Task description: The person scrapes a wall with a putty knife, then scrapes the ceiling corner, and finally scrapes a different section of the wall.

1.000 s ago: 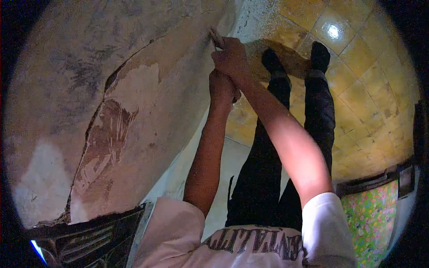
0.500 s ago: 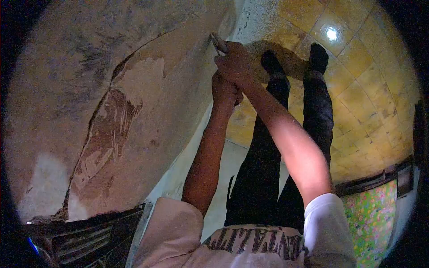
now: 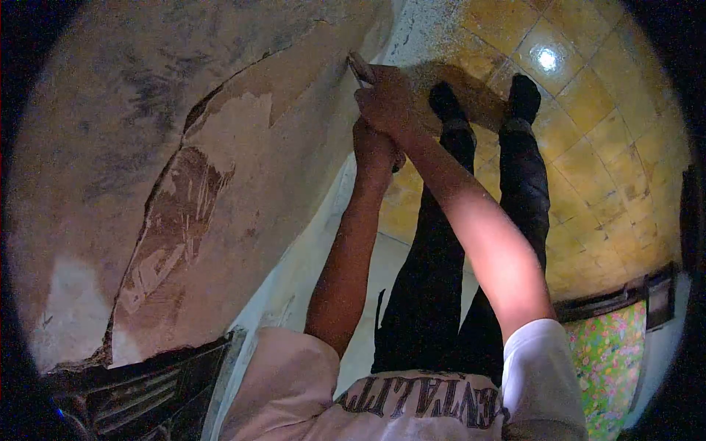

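Note:
Both of my hands are closed, one behind the other, on what looks like a scraper [image 3: 359, 67] with a light flat end. My right hand [image 3: 388, 101] grips it nearer the working end. My left hand [image 3: 373, 153] is wrapped round the handle just below, touching the right wrist; a dark bit of the handle shows beside it. The tool's tip meets or nearly meets the brown plastered wall [image 3: 294, 169] on the left. Most of the handle is hidden by my fingers. The wall has a long crack and a darker peeled patch [image 3: 184, 198].
Yellow floor tiles [image 3: 588, 162] lie on the right, with white flecks [image 3: 434, 37] along the wall's foot. My dark-clad feet [image 3: 523, 99] stand on them. A dark slatted frame [image 3: 140, 400] is at lower left, a floral green curtain [image 3: 607, 360] at lower right.
My left hand and forearm have shifted slightly to the right, and the dark handle end shows a little more. The grip is the same and the tool's tip has barely moved.

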Demonstrator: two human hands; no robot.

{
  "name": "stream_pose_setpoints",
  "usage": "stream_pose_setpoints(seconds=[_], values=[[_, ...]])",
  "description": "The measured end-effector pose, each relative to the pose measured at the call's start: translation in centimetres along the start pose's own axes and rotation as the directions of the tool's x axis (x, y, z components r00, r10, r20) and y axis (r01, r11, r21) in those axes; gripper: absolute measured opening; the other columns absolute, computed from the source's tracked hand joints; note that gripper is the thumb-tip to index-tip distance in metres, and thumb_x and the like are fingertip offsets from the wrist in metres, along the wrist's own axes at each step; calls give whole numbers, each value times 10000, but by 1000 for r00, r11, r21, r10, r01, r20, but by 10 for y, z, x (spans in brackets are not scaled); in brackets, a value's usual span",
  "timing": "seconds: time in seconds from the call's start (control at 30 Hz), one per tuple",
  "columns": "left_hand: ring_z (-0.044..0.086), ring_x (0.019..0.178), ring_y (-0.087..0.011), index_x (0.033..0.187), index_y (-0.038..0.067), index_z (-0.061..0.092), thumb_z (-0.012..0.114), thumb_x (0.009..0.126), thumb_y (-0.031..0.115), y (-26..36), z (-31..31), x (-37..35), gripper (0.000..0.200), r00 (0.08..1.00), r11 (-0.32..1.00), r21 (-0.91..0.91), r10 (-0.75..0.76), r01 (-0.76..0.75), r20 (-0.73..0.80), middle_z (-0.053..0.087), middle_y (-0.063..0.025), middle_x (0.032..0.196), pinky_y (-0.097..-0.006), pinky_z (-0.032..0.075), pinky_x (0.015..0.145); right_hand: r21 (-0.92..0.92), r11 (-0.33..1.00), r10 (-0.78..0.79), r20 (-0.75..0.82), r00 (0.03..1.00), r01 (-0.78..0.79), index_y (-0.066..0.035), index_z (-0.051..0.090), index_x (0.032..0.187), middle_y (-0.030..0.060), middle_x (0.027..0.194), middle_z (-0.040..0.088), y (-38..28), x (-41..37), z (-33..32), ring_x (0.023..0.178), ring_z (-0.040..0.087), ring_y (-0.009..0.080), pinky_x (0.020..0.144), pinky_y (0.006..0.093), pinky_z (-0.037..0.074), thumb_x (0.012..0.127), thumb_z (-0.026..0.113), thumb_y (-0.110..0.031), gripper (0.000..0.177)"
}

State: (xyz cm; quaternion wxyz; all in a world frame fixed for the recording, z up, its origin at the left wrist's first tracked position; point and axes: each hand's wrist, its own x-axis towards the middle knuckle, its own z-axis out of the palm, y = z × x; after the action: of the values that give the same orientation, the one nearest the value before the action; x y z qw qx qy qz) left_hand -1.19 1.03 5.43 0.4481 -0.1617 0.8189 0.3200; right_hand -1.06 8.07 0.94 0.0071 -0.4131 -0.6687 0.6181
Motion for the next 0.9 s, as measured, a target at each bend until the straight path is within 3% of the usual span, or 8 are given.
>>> stream_pose_setpoints(seconds=[0.07, 0.17, 0.37, 0.47, 0.7, 0.77, 0.87, 0.9], values=[[450, 393, -113, 843, 55, 538, 518, 907, 293, 27, 3, -18, 247, 991, 984, -134, -127, 121, -42, 496, -20, 553, -293, 288, 342, -82, 996, 45, 64, 997, -39, 35, 626, 956, 291, 917, 608, 7, 1, 6, 922, 579, 457, 855, 485, 464, 701, 596, -157, 320], [446, 393, -117, 824, 62, 529, 515, 907, 306, 19, -5, -22, 258, 992, 936, -334, -124, 109, -26, 495, -21, 556, -294, 284, 345, -45, 996, 79, 63, 995, -76, 28, 628, 969, 283, 904, 609, 7, -5, 15, 933, 576, 459, 862, 486, 458, 701, 596, -168, 334], [433, 379, -122, 823, 75, 511, 500, 919, 325, 27, -12, -15, 268, 993, 966, -234, -115, 110, -10, 492, -24, 552, -290, 275, 333, -45, 997, 56, -37, 998, -57, 3, 635, 981, 261, 912, 617, 11, 3, 29, 928, 581, 455, 855, 486, 459, 696, 594, -164, 332], [429, 373, -119, 822, 68, 501, 489, 925, 323, 26, -14, -29, 275, 988, 968, -223, -134, 114, -78, 483, -22, 541, -291, 275, 326, -22, 989, 146, 250, 957, -145, 0, 632, 975, 261, 920, 617, -22, -4, 5, 919, 586, 449, 851, 485, 462, 694, 601, -166, 328], [435, 372, -125, 801, 75, 507, 480, 929, 316, 19, -19, -16, 275, 993, 963, -254, -109, 96, -39, 473, -23, 530, -296, 280, 324, 1, 1000, 7, -21, 1000, -7, 14, 628, 944, 272, 864, 608, 12, -1, 39, 871, 586, 452, 815, 500, 471, 694, 608, -166, 309], [434, 369, -129, 796, 79, 510, 478, 929, 310, 26, -23, -25, 268, 985, 969, -181, -172, 165, -22, 472, -23, 529, -297, 283, 327, 86, 994, -62, -43, 997, 66, 16, 628, 973, 276, 878, 604, -12, -12, 22, 882, 582, 449, 823, 498, 466, 697, 606, -171, 334], [436, 371, -125, 797, 79, 512, 473, 930, 310, 36, -21, -26, 270, 977, 942, -267, -211, 202, -6, 480, -21, 535, -294, 287, 329, 42, 999, 5, 22, 1000, -6, 5, 627, 1040, 281, 909, 606, -24, -6, 11, 898, 582, 450, 836, 492, 466, 700, 609, -181, 388], [435, 372, -122, 799, 79, 513, 473, 930, 312, 33, -22, -21, 270, 986, 953, -255, -164, 161, 9, 483, -19, 538, -293, 289, 330, 32, 998, -49, 2, 999, 49, 5, 625, 1045, 282, 910, 605, -16, -2, 17, 899, 582, 450, 836, 495, 465, 700, 611, -186, 395]])
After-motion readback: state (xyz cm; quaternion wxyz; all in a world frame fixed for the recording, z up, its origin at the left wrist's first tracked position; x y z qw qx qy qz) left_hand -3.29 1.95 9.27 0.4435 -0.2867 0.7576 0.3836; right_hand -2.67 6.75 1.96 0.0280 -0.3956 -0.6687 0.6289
